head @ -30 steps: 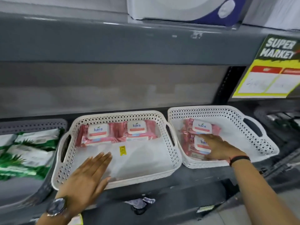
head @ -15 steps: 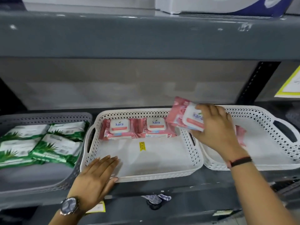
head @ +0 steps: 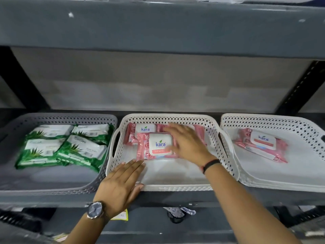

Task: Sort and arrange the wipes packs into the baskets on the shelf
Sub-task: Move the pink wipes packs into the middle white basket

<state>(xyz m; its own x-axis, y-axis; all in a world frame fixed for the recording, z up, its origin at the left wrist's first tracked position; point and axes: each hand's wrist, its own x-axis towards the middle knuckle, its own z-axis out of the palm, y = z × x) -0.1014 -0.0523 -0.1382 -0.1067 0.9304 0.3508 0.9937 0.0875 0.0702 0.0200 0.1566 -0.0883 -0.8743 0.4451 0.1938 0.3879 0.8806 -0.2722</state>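
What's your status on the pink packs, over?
Left hand flat on middle basket rim, empty. Right hand setting pink Kara pack in it. One pink pack left in right basket. Nothing blocking.

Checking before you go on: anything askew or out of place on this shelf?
Yes. One pink pack lies skewed, alone in the right basket, while the other pink packs sit in the middle basket. Green packs look tidy.

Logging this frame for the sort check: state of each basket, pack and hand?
Grey basket: holds four green packs.
Middle basket: three pink packs.
Front pink pack: flat, lid shut.
Right basket: one pink pack.
Left hand: flat on middle basket's front rim.
Right hand: open, on front pack.
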